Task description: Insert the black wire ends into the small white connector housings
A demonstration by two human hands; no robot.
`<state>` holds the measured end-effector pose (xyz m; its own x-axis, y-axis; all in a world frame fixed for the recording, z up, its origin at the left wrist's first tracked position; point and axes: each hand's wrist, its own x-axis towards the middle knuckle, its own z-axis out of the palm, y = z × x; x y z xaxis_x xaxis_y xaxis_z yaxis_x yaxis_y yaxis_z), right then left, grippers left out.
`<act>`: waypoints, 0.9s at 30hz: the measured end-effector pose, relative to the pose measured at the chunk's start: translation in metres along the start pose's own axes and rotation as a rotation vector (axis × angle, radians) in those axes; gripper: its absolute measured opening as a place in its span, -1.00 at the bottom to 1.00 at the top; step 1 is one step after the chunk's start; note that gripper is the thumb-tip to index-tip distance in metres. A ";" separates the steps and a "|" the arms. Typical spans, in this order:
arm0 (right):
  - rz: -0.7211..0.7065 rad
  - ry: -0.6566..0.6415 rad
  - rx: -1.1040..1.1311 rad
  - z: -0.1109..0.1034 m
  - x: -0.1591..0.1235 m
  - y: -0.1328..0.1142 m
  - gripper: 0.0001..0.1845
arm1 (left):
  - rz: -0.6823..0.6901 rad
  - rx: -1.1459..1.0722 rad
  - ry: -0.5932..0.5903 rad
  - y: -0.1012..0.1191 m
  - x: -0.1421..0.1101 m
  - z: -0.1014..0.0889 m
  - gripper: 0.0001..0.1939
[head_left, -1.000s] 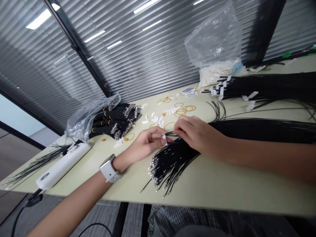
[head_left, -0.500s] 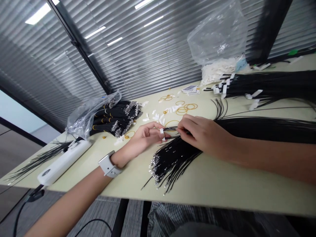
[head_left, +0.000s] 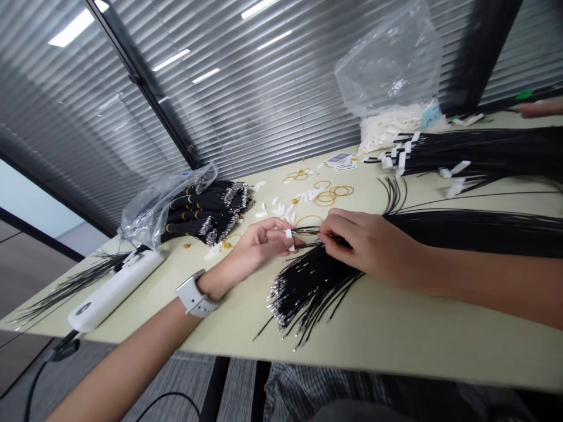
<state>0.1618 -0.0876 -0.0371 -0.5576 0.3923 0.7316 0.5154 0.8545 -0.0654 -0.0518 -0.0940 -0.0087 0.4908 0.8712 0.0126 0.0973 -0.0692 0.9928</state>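
My left hand is curled nearly closed, thumb and fingers pinching a small white clip with thin black wires running through it. My right hand is just beside it, fingertips closed on those same wires close to the clip. Below both hands, a fan of loose black wires lies on the worktop, its metal-tipped ends pointing toward me. A long black bundle stretches away to the right under my right forearm.

A watch sits on my left wrist, and a white power strip lies to the left of that arm. Beyond my hands are scattered white clips and loose rubber bands. Further left, a clear plastic bag lies against a pile of bundled wires. At the far side stand a small stack of cards and a bag of white clips, next to a clipped black wire bundle. Another person's hand reaches in at the top right corner.
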 end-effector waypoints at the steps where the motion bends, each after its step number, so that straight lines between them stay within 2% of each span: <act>1: -0.003 0.002 0.009 0.000 0.000 0.000 -0.84 | 0.001 0.001 -0.001 0.000 0.000 0.000 -0.81; 6: 0.019 0.009 0.013 0.001 0.000 0.001 -0.84 | -0.002 0.035 0.010 -0.001 -0.001 0.001 -0.81; 11: 0.029 -0.028 -0.012 0.002 0.000 0.002 -0.80 | 0.013 0.094 -0.071 0.002 -0.003 0.005 -0.85; 19: -0.040 -0.063 -0.013 0.003 0.004 0.001 -0.71 | 0.037 0.130 -0.091 0.000 -0.003 0.006 -0.84; 24: -0.114 -0.051 -0.106 0.006 0.004 0.000 -0.74 | 0.022 0.148 -0.092 -0.002 -0.003 0.005 -0.83; 27: -0.096 -0.022 -0.082 0.006 0.005 0.000 -0.74 | 0.016 0.138 -0.084 -0.002 -0.002 0.006 -0.82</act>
<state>0.1552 -0.0838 -0.0371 -0.6205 0.3180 0.7168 0.5100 0.8580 0.0609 -0.0479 -0.0985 -0.0114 0.5633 0.8262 0.0126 0.2043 -0.1541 0.9667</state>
